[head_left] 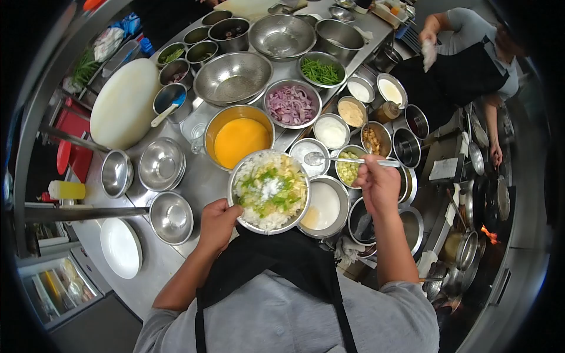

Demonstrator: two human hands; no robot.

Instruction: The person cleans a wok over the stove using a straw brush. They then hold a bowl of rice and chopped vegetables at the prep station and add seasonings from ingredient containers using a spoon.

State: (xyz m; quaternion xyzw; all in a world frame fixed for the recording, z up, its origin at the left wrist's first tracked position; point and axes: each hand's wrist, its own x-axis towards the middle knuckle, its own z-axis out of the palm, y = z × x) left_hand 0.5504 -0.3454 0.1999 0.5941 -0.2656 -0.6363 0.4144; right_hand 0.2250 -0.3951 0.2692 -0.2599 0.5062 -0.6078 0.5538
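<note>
My left hand (220, 226) grips the rim of a metal bowl (269, 192) of white rice topped with chopped green pieces, yellowish bits and a mound of white powder. My right hand (378, 185) is closed around the handle of a metal spoon (316, 158), whose bowl is over a container of white powder (305, 150). Under the spoon handle sits a container of diced green vegetable (349, 169). Behind the rice bowl stands a pot of orange liquid (240, 140). A bowl of milky liquid (323, 207) is just right of the rice.
Sliced red onions (291, 105), green beans (321, 71) and large steel bowls (233, 77) stand farther back. Empty steel bowls (170, 217) and a white plate (121, 248) are at left. At right, a co-worker (465, 65) stands beside a stove with a flame (489, 234).
</note>
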